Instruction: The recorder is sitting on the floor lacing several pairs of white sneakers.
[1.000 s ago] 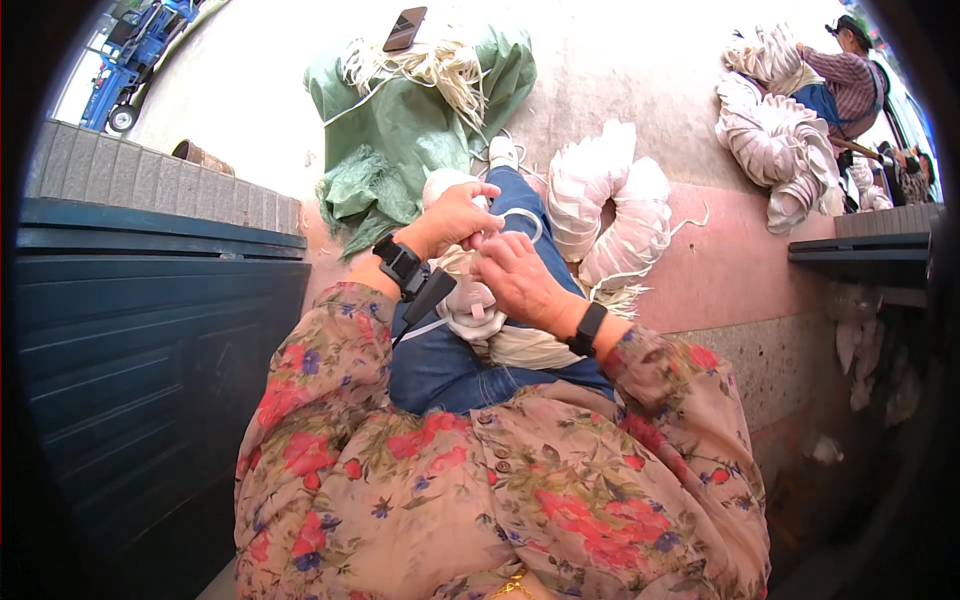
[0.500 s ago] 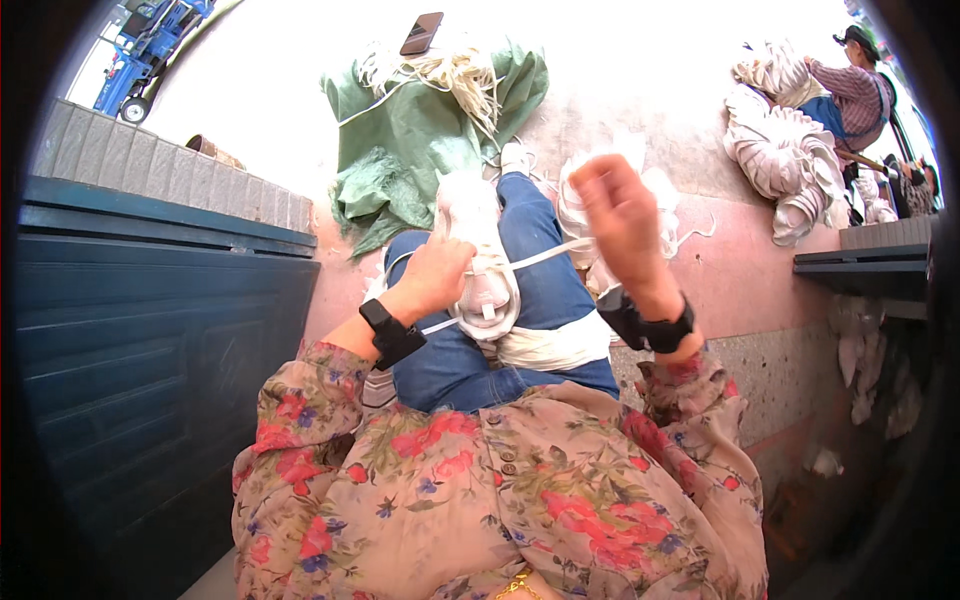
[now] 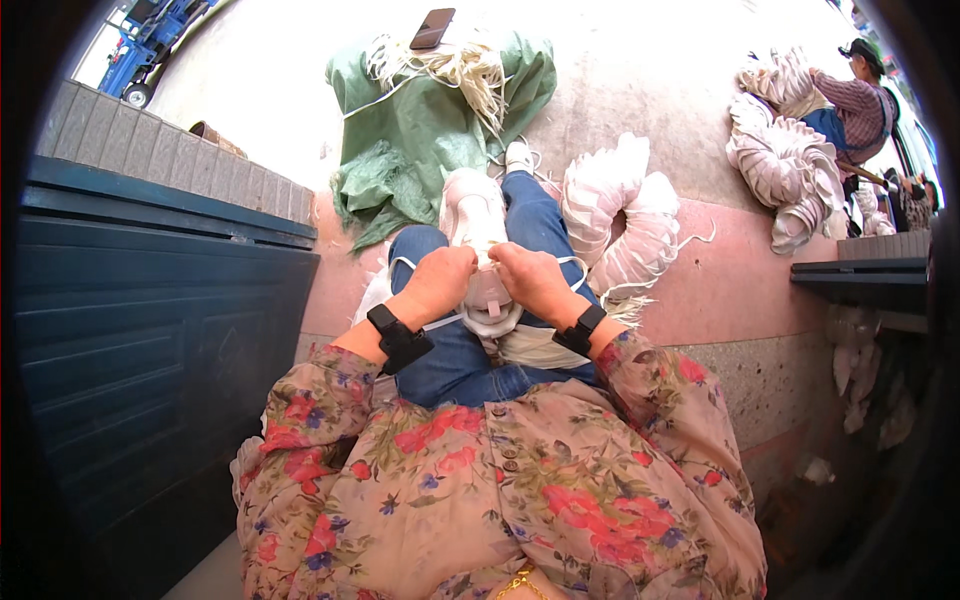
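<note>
A pale shoe upper (image 3: 471,212) lies between my knees, its toe pointing away from me and its heel opening toward me. My left hand (image 3: 442,278) is closed at the left side of its lacing. My right hand (image 3: 535,278) is closed in a pinch at the right side, close to the left one. A white shoelace (image 3: 576,268) loops out beside my right hand, and I take it to be in that pinch; the fingertips partly hide it. What exactly the left fingers grip is hidden. Each wrist wears a black band.
Ahead, green cloth (image 3: 405,140) carries a bundle of pale laces (image 3: 462,78) and a phone (image 3: 433,28). Right of my leg lie coiled strings of white uppers (image 3: 640,225). A dark blue door panel (image 3: 150,370) stands at left. Far right, another person (image 3: 850,105) sits by more uppers.
My right hand has come down and inward from its raised place at right, where it drew the lace out taut. The lace now hangs in a loop. My left hand has barely moved.
</note>
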Available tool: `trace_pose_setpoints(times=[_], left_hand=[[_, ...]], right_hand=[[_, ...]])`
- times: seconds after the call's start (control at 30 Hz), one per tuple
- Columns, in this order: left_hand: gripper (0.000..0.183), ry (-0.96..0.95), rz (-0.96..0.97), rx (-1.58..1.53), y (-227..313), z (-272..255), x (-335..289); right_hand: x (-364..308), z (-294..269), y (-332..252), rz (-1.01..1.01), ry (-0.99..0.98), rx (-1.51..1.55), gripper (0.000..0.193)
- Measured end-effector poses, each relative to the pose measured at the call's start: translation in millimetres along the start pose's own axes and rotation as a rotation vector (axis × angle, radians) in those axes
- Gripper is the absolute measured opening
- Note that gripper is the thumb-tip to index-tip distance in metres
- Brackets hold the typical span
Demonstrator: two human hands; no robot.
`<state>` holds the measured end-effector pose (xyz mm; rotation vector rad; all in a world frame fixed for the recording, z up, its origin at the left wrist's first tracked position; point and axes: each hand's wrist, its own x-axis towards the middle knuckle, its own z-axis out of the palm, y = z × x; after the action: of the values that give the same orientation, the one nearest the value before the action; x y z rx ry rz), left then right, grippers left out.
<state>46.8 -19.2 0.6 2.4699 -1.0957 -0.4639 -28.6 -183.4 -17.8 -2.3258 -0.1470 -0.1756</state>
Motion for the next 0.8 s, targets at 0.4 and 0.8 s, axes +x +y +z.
trace_pose_setpoints(times=[0.4,0.8], left_hand=[[0.022,-0.001,-0.271,-0.048,13,-1,3],[0.035,-0.11,-0.439,-0.044,3,0,16]], right_hand=[[24,-12,20,-0.215,-0.318,-0.058,0.013],[43,-4,23,0.204,-0.455,0.252,0.02]])
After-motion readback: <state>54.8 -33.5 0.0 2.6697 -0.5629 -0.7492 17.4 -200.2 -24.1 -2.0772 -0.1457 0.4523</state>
